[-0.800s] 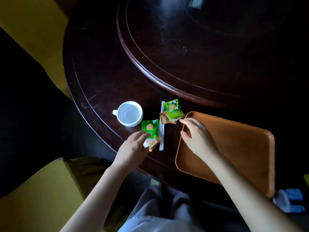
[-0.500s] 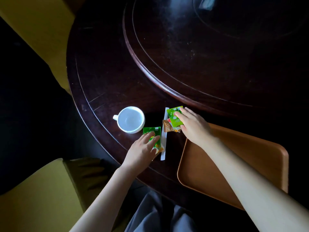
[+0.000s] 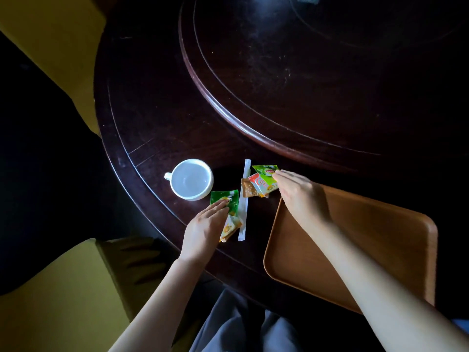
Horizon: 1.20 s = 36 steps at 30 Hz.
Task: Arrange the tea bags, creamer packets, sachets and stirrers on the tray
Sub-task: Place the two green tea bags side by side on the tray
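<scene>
A wooden tray [image 3: 380, 240] lies empty at the table's near right edge. Just left of its far corner, my right hand [image 3: 297, 194] pinches a fanned pile of packets [image 3: 262, 184]: a green tea bag on top, a red-and-green sachet and a brown sachet under it. A long white wrapped stirrer [image 3: 244, 204] lies flat between the two piles. My left hand [image 3: 203, 229] rests its fingers on a second green tea bag [image 3: 224, 198], with a yellow-green sachet [image 3: 229, 228] sticking out tilted under the palm.
A white cup [image 3: 191, 179] stands left of the packets, close to my left hand. The dark round table has a raised turntable [image 3: 304, 85] at the back. Yellow chairs [image 3: 63, 295] flank the table's left edge.
My right hand moved from the tray's corner to the far pile and took hold of it, fanning the packets. My left hand slid further onto the near green tea bag.
</scene>
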### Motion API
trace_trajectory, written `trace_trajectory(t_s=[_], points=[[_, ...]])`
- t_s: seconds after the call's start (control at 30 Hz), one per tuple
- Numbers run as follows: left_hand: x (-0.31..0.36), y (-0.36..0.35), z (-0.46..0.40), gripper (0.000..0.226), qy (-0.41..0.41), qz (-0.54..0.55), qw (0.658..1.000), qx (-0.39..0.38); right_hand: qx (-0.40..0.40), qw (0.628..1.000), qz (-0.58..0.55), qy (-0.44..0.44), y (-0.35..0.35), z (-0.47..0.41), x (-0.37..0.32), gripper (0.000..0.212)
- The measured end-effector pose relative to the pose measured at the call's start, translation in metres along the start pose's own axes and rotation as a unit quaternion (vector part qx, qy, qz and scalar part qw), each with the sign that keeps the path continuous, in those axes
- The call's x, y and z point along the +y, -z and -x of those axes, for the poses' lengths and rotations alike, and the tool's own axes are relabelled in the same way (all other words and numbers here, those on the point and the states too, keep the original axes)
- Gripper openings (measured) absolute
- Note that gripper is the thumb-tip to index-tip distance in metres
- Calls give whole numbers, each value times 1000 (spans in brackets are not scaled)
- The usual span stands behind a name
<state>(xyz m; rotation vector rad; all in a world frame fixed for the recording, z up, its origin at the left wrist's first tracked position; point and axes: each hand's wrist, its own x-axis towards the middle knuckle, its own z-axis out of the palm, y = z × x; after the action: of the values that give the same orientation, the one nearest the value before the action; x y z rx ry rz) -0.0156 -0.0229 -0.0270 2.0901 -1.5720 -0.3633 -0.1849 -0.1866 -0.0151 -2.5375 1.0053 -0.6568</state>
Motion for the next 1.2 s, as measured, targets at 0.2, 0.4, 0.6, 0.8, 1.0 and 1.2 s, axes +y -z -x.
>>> trace_trajectory(t_s=[0.2, 0.4, 0.6, 0.8, 1.0, 1.2], points=[[44, 1, 7, 24, -49, 51, 996, 62, 101, 990, 58, -84, 54, 76, 13, 26], [94, -56, -22, 26, -140, 46, 989, -33, -347, 897, 130, -238, -33, 131, 51, 66], [99, -82, -25, 29, -167, -48, 979, -103, -37, 972, 130, -190, 58, 132, 25, 38], [95, -81, -12, 49, -167, -75, 971, -152, -106, 973, 140, -149, 34, 141, 40, 52], [97, -87, -24, 51, -174, -101, 963, -177, -147, 971, 115, -152, 38, 138, 54, 51], [99, -87, -39, 49, -180, -101, 962, -178, -129, 974, 115, -143, 45, 127, 69, 46]])
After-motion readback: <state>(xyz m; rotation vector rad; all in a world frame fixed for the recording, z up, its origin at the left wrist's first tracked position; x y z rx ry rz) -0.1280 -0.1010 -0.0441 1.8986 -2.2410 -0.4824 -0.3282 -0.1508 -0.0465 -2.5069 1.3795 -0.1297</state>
